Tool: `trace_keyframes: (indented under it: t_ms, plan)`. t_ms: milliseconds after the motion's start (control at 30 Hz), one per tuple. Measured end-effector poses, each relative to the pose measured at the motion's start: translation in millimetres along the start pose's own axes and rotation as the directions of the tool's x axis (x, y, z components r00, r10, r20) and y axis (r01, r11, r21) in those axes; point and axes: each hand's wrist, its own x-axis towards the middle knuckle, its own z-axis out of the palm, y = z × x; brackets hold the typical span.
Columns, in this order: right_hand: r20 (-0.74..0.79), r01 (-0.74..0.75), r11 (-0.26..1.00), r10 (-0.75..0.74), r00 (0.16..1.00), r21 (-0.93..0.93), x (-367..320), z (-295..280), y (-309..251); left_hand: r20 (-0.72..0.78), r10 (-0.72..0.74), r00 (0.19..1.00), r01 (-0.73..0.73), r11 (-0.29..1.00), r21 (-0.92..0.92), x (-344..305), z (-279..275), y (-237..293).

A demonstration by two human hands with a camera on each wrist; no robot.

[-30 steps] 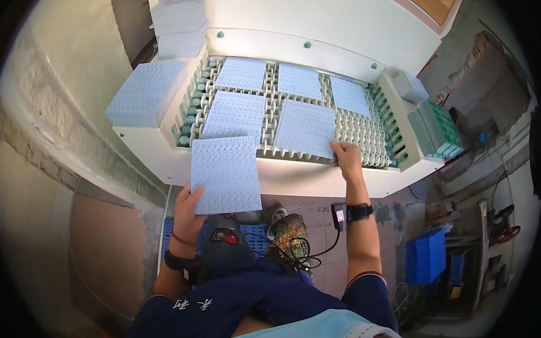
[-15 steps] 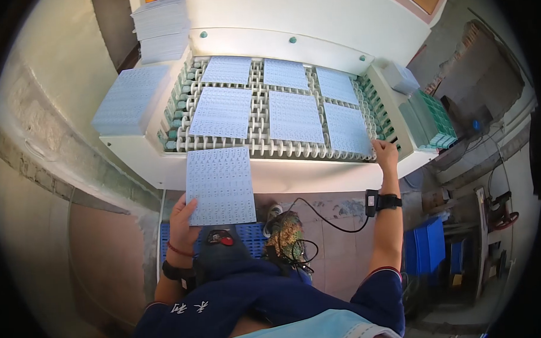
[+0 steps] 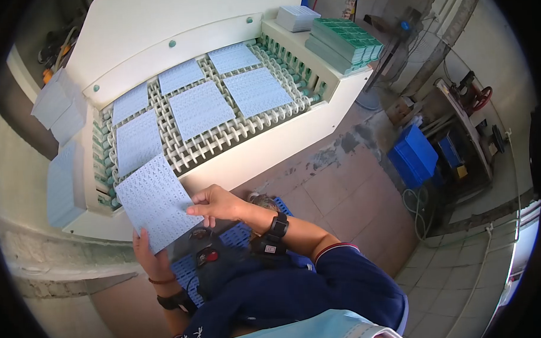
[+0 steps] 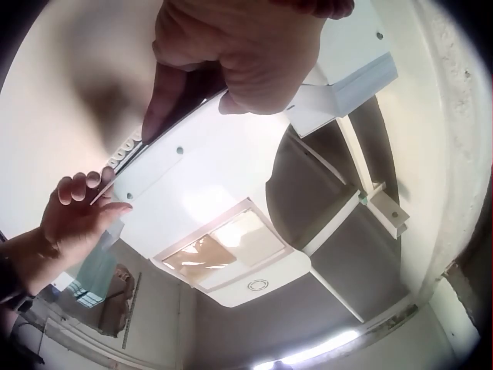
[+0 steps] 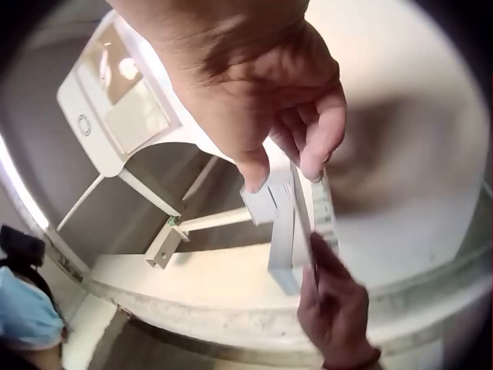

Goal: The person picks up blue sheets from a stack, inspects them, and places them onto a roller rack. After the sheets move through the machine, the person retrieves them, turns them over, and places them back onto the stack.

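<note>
A light-blue printed panel (image 3: 155,203), rectangular with rows of small marks, is held tilted in front of the roller machine. My left hand (image 3: 151,256) grips it at the lower left edge, thumb on the printed face. At its right edge my right hand (image 3: 218,203) pinches it between thumb and fingers. Both wrist views show the panel nearly edge-on, with the left hand (image 4: 231,58) and the right hand (image 5: 269,100) around its edges. Beyond it, several similar panels (image 3: 201,110) lie in two rows on the white rollers (image 3: 221,134).
Tall stacks of panels (image 3: 65,185) stand at the machine's left end. On its right ledge are green racks (image 3: 343,41) and a white stack (image 3: 298,18). A blue bin (image 3: 413,152) sits on the floor at right. The machine's front edge (image 3: 270,166) lies just ahead.
My right hand has left the rollers' front right and come across to the held panel. The front right panel now lies further up the rollers. The head view has turned right.
</note>
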Motion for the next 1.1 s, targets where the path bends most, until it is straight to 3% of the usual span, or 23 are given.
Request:
trace_keyframes:
  t_ms: [167, 233, 267, 300, 333, 400, 467, 500, 533, 567, 600, 700, 767, 933, 1000, 1033, 1100]
  plan:
    - [-0.012, -0.016, 0.995, 0.017, 1.0, 0.096, 3.1, 13.5, -10.4, -0.04, 0.074, 0.996, -0.07, 0.994, 0.079, 6.2, -23.1, 13.7]
    - [-0.047, 0.028, 0.985, -0.02, 0.999, 0.172, 3.1, 11.8, -22.0, -0.11, 0.268, 0.957, -0.237, 0.943, 0.232, 8.2, -16.7, 41.2]
    - [-0.082, 0.028, 0.985, -0.015, 0.997, 0.167, 1.9, 13.0, -32.7, -0.132, 0.28, 0.951, -0.246, 0.942, 0.229, 11.4, -17.0, 53.6]
    - [-0.093, 0.019, 0.99, -0.006, 0.996, 0.141, 4.6, 10.7, -34.9, -0.174, 0.503, 0.847, -0.385, 0.805, 0.451, 15.0, -20.2, 68.1]
    - [-0.132, 0.02, 0.997, -0.011, 0.991, 0.068, 4.9, 8.5, -41.6, -0.173, 0.707, 0.686, -0.447, 0.597, 0.666, 17.1, -28.8, 83.0]
    - [-0.183, -0.01, 0.999, 0.019, 0.983, 0.051, 5.8, 13.6, -67.2, -0.158, 0.777, 0.609, -0.412, 0.48, 0.775, 19.8, -46.4, 114.4]
    - [-0.214, 0.092, 0.996, -0.085, 0.973, 0.024, 25.3, 15.4, -72.7, -0.164, 0.839, 0.519, -0.458, 0.434, 0.776, 36.1, -87.4, 138.4]
    - [-0.198, 0.124, 0.992, -0.114, 0.974, 0.038, 34.7, 14.6, -73.4, -0.102, 0.88, 0.464, -0.421, 0.32, 0.849, 41.3, -97.9, 148.1]
    - [-0.164, 0.117, 0.988, -0.099, 0.981, 0.098, 46.0, 20.1, -81.7, -0.083, 0.883, 0.463, -0.386, 0.285, 0.877, 48.5, -102.3, 158.2]
    - [-0.149, 0.111, 0.982, -0.088, 0.985, 0.155, 57.6, 28.0, -89.1, 0.015, 0.904, 0.428, -0.304, 0.128, 0.944, 55.1, -104.6, 168.1]
    - [-0.1, 0.089, 0.986, -0.075, 0.992, 0.143, 71.1, 35.6, -93.0, 0.028, 0.881, 0.472, -0.187, 0.069, 0.98, 60.1, -105.1, 177.6]
    - [-0.019, 0.114, 0.983, -0.113, 0.993, 0.146, 99.5, 51.1, -105.5, -0.033, 0.863, 0.504, -0.183, 0.144, 0.973, 70.2, -97.4, 179.8]
    - [-0.003, 0.075, 0.992, -0.075, 0.997, 0.103, 121.3, 75.2, -112.1, 0.0, 0.796, 0.605, -0.174, 0.132, 0.976, 77.3, -104.6, 180.8]
    - [0.065, 0.058, 0.991, -0.067, 0.996, 0.121, 164.7, 120.7, -116.7, -0.087, 0.816, 0.571, -0.072, 0.156, 0.985, 78.5, -96.5, 184.3]
    - [0.084, 0.021, 1.0, -0.022, 0.996, 0.018, 177.3, 133.5, -118.9, -0.02, 0.768, 0.64, 0.005, 0.021, 1.0, 70.4, -86.7, 190.0]
    - [0.082, 0.025, 0.999, -0.026, 0.996, 0.02, 181.3, 139.7, -121.5, -0.015, 0.768, 0.64, 0.002, 0.018, 1.0, 71.1, -86.9, 188.4]
    - [0.077, 0.002, 0.993, 0.007, 0.997, -0.114, 183.8, 147.6, -126.6, 0.114, 0.834, 0.54, -0.065, -0.094, 0.993, 71.9, -86.6, 180.4]
